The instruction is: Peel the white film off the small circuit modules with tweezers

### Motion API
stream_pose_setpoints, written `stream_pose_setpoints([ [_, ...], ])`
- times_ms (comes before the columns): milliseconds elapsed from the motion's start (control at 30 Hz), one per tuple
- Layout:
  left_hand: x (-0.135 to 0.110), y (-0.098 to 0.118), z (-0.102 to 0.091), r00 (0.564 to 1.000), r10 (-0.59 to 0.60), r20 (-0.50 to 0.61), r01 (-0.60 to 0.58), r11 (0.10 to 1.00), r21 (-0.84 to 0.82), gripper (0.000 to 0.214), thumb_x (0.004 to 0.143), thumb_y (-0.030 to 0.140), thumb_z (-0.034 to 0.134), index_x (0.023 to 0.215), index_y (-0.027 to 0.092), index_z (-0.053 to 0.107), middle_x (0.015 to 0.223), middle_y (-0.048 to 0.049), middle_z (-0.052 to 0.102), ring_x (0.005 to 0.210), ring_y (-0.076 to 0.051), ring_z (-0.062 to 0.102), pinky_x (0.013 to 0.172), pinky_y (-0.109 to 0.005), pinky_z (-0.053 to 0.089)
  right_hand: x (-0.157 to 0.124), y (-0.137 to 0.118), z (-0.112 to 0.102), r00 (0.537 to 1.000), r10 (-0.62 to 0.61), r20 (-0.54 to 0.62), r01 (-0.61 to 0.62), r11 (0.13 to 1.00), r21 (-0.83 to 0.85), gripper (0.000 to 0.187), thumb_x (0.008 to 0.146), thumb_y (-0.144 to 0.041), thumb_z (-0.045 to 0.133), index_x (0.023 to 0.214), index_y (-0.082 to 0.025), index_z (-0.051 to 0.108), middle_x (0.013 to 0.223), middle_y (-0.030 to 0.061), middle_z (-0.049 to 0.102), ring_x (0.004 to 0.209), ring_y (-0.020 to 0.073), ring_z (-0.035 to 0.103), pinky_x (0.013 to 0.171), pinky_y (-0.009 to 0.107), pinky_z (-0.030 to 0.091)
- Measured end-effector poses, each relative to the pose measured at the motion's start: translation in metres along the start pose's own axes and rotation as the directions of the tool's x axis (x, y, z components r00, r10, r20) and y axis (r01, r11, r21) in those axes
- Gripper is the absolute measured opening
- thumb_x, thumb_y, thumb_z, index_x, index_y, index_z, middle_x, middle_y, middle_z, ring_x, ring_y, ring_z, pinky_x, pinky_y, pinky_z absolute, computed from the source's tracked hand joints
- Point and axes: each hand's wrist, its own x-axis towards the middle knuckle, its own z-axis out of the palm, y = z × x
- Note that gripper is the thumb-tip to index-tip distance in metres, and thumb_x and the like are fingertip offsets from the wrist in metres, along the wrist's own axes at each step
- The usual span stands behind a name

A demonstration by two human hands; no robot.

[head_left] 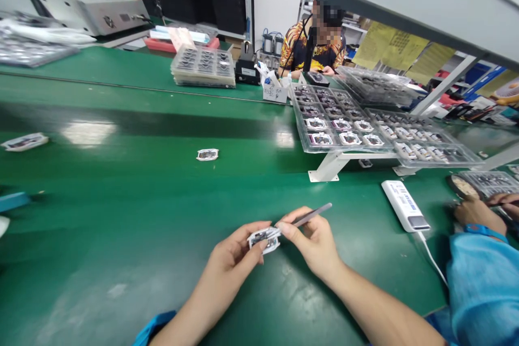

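Between finger and thumb, my left hand [235, 254] grips a small white-framed electronic part [264, 240] with metallic innards. My right hand [314, 238] is closed around a pair of metal tweezers [312, 215]; their rear end points up and right, and the tips reach the part's upper edge. Whether the tips touch it I cannot tell. Both hands are held just over the green work surface [133, 238]. A similar white-framed part [207, 154] lies farther off, and another white-framed piece [25, 142] lies at the far left.
Clear compartment trays [324, 146] of similar parts rest on a white raised stand [330, 166]. A white power strip [404, 206] with a cable lies to the right. Beside it, a co-worker's hands and blue sleeve [478, 281] are busy. Stacked trays [203, 67] stand at the back; another person [316, 46] sits opposite.
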Motion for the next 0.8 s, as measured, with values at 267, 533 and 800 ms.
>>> stream_pose_setpoints([
  [267,-0.001,0.0023,0.0028,0.999,0.028,0.023,-0.028,1.0,0.01,0.037,0.067,0.038,0.073,0.099,0.019,0.071,0.07,0.0005,0.067,0.061,-0.016,0.054,0.059,-0.027,0.046,0.0015,0.0026,-0.0001,0.997,0.08,0.018,-0.081,0.99,0.118,0.015,0.072,-0.029,0.084,0.075,-0.021,0.072,0.071,-0.0013,0.075,0.066,0.0141,0.067,0.066,0.026,0.052],
  [533,-0.0013,0.0023,0.0033,1.0,0.021,0.014,-0.021,1.0,0.022,0.039,0.069,0.039,0.073,0.102,0.018,0.071,0.061,0.0037,0.061,0.059,-0.015,0.053,0.058,-0.026,0.045,-0.0003,-0.0005,-0.0001,1.0,-0.018,-0.019,0.02,0.995,0.099,0.008,0.075,-0.023,0.081,0.077,-0.022,0.073,0.075,0.0001,0.077,0.072,0.0159,0.071,0.07,0.027,0.055],
  [800,-0.0027,0.0054,0.0034,1.0,-0.004,0.009,0.004,1.0,0.009,0.042,0.067,0.039,0.075,0.102,0.018,0.071,0.064,0.0027,0.063,0.059,-0.015,0.053,0.057,-0.025,0.045,-0.0017,0.0012,0.001,0.991,-0.132,0.011,0.13,0.987,0.093,0.007,0.078,-0.021,0.08,0.079,-0.022,0.074,0.079,0.0013,0.077,0.077,0.0178,0.074,0.073,0.029,0.057],
])
